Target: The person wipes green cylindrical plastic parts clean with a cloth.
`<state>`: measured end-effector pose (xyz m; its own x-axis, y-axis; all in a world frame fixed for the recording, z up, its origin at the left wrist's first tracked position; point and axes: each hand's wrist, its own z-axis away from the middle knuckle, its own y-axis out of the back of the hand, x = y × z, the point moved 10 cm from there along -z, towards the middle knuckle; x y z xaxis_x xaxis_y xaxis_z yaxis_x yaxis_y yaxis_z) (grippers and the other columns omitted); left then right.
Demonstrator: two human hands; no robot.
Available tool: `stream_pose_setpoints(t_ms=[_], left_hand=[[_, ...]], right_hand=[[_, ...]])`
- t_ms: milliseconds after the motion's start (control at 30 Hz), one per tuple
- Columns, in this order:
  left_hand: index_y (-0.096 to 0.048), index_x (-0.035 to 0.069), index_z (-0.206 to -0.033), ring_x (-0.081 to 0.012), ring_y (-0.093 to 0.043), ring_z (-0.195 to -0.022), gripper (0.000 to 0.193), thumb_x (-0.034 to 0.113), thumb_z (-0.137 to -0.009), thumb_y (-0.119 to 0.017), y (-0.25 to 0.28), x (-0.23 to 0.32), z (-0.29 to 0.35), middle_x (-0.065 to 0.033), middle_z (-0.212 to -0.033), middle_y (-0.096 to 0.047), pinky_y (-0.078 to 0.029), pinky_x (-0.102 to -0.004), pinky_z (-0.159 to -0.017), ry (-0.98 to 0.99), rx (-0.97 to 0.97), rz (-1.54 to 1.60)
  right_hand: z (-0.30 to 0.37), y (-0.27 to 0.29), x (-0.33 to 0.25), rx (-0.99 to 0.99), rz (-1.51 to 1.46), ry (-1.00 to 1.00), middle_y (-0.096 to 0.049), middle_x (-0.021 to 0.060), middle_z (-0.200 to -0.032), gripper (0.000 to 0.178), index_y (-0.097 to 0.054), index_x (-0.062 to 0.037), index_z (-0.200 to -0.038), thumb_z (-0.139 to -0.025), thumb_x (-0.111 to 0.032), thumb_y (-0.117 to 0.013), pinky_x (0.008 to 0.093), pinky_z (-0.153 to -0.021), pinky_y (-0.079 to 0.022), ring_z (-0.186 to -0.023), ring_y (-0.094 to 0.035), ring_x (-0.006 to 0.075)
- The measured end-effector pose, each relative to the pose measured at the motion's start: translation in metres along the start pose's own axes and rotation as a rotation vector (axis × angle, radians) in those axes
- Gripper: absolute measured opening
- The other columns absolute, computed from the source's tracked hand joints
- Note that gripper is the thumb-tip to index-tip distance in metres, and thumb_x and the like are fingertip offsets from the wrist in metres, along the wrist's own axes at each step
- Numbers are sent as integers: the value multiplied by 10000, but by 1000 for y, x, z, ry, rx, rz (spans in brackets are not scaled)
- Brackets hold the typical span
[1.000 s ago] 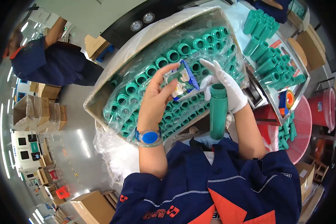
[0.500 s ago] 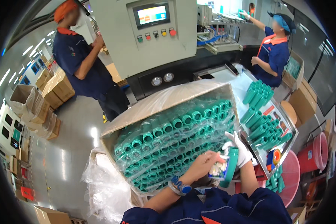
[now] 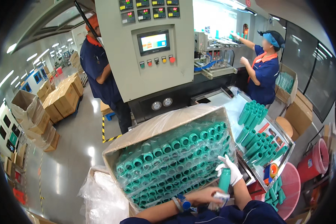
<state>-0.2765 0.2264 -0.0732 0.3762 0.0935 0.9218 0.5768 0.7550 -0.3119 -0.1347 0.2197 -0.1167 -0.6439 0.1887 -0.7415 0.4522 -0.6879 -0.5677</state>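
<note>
A green bottle point(image 3: 224, 181) with a ringed neck stands upright at the front right corner of a carton. My right hand point(image 3: 233, 172), in a white glove, grips its upper part, some fingers raised. My bare left hand point(image 3: 204, 195), with bands round the wrist, has its fingers curled at the bottle's lower end. A white and blue printed piece point(image 3: 221, 196) shows there, blurred; whether it is fixed to the bottle is unclear. Left of my hands, the open carton point(image 3: 110, 164) holds rows of green bottles point(image 3: 164, 162) under clear plastic film, mouths facing me.
Right of the carton is a metal-edged table point(image 3: 233, 112) with upright green bottles point(image 3: 253, 114) and orange tape point(image 3: 274, 170). A pink bin point(image 3: 293, 186) holds green pieces below it. A control cabinet point(image 3: 149, 82) stands behind. Two co-workers point(image 3: 264, 74) point(image 3: 95, 71) stand beyond.
Both hands and the bottle sit lower in the picture. The bottle has turned, so its printed front shows far less. My view has tilted up, and the left co-worker is now partly behind the cabinet.
</note>
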Motion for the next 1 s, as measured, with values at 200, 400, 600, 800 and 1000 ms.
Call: stream_pose_setpoints(t_ms=[200,400,600,800,1000], left_hand=[[-529,-4,-1164,-116,-524,-970,370,190,-863,-625,-63,2,5,-43,-1000,-591,-411,-270,-892,-112,-481,-50],[-549,48,-1182,-51,-532,-825,417,338,-892,-625,-50,7,-13,23,-955,-594,-408,-187,-702,361,-322,17],[-561,56,-1185,-62,-527,-894,449,390,-890,-617,-93,53,-19,16,-1021,-596,-416,-200,-763,295,-432,33],[-503,71,-1073,-35,-427,-673,270,234,-869,-573,-139,105,-3,45,-818,-477,-338,-193,-560,82,-656,107],[-511,72,-948,-97,-471,-627,110,161,-882,-509,-155,97,-8,2,-695,-480,-388,-256,-578,-25,-823,-234]], right_hand=[[8,21,19,75,-8,-74,-658,166,-834,607,-387,-98,-1345,-913,-513,-491,342,-577,-515,-624,-629,243],[19,32,24,110,-28,-51,-663,151,-797,562,-404,-52,-1313,-928,-446,-516,318,-577,-502,-605,-612,214],[25,40,13,116,-9,-34,-662,146,-785,574,-401,-43,-1315,-929,-454,-511,324,-576,-502,-604,-613,215],[35,48,1,133,-7,-44,-661,145,-786,590,-383,-42,-1329,-928,-456,-509,324,-574,-503,-599,-617,221],[36,51,-17,108,49,-14,-664,148,-791,603,-370,-21,-1333,-930,-447,-509,315,-559,-492,-590,-616,227]])
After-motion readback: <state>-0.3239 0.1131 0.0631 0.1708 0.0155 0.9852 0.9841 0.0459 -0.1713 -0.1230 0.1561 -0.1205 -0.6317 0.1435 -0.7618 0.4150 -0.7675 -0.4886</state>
